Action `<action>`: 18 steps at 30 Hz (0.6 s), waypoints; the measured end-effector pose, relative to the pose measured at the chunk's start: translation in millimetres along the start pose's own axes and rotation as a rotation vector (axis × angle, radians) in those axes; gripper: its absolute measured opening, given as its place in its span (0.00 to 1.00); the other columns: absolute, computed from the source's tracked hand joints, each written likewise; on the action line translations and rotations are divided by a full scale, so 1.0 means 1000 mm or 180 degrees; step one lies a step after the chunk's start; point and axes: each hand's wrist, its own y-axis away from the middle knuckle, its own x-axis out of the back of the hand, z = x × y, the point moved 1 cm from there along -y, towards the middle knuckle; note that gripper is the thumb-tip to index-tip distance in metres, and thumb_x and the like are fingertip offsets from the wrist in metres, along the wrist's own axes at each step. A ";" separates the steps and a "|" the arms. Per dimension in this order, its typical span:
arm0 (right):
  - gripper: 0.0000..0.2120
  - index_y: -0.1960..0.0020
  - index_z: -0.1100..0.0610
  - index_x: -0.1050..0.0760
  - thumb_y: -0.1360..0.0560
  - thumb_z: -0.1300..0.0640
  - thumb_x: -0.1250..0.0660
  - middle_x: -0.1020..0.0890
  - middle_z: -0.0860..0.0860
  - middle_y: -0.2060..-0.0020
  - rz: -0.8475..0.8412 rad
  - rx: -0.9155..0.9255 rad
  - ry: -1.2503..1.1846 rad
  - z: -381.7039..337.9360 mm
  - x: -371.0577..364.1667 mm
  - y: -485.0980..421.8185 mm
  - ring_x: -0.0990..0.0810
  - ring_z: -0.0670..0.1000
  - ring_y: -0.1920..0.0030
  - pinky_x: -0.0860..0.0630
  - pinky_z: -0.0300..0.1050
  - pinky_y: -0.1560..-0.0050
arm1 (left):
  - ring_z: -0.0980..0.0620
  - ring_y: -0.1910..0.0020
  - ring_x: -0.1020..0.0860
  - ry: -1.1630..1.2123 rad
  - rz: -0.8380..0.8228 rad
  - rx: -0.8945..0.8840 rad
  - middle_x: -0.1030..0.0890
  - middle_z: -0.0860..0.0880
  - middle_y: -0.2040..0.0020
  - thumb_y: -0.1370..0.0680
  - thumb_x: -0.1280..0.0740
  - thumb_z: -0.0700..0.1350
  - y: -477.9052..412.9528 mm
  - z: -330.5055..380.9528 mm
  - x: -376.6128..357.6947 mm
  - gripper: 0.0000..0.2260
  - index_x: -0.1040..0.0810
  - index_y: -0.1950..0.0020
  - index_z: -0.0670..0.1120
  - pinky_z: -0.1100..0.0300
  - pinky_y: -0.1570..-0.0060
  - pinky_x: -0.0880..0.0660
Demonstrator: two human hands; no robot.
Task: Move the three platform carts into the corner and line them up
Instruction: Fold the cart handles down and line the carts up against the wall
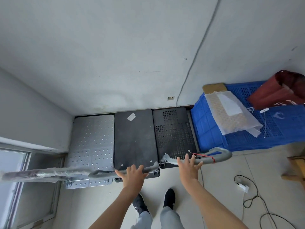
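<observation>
Three platform carts stand side by side against the far wall. The silver studded cart (92,139) is in the left corner. A plain black cart (134,138) sits in the middle, and a perforated black cart (173,134) is on the right. My left hand (132,175) rests with spread fingers on the middle cart's grey handle (105,174). My right hand (189,166) lies open over the right cart's grey handle (219,153), fingers spread, not wrapped around it. The silver cart's handle (33,175) is wrapped in plastic and points left.
Blue plastic crates (280,126) stand right of the carts, with a bubble-wrapped package (231,116) and a red bag (280,91) on top. A black cable with a white charger (242,187) lies on the floor at right. A window (14,179) is at left.
</observation>
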 end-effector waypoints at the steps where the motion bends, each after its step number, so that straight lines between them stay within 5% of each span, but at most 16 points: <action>1: 0.28 0.25 0.46 0.44 0.21 0.65 0.43 0.45 0.61 0.24 -0.0005 0.0008 -0.0001 -0.001 0.000 -0.002 0.52 0.68 0.26 0.51 0.79 0.36 | 0.48 0.57 0.23 0.0021 0.0032 -0.0003 0.22 0.51 0.58 0.29 0.31 0.62 -0.002 -0.001 -0.003 0.13 0.23 0.53 0.56 0.21 0.46 0.43; 7: 0.29 0.25 0.45 0.45 0.22 0.64 0.42 0.47 0.61 0.24 -0.0043 0.0131 0.0019 -0.004 -0.003 0.002 0.54 0.70 0.27 0.54 0.82 0.38 | 0.47 0.65 0.23 -0.0031 -0.0073 -0.0081 0.23 0.50 0.64 0.37 0.24 0.61 -0.008 -0.005 -0.009 0.16 0.23 0.59 0.54 0.18 0.52 0.41; 12: 0.30 0.26 0.45 0.43 0.23 0.64 0.41 0.47 0.60 0.24 -0.0125 0.0343 -0.0059 -0.013 0.002 0.009 0.55 0.70 0.27 0.56 0.82 0.39 | 0.48 0.42 0.27 -0.0010 -0.0245 0.0010 0.26 0.50 0.42 0.22 0.43 0.62 -0.004 -0.006 0.007 0.15 0.30 0.40 0.57 0.21 0.40 0.50; 18: 0.29 0.26 0.45 0.44 0.23 0.60 0.40 0.48 0.58 0.24 -0.0191 0.0455 -0.0112 -0.001 0.000 0.012 0.57 0.68 0.26 0.55 0.81 0.38 | 0.48 0.35 0.32 0.0203 -0.0351 0.0028 0.29 0.50 0.36 0.22 0.45 0.63 0.003 -0.005 0.010 0.18 0.35 0.35 0.60 0.22 0.38 0.53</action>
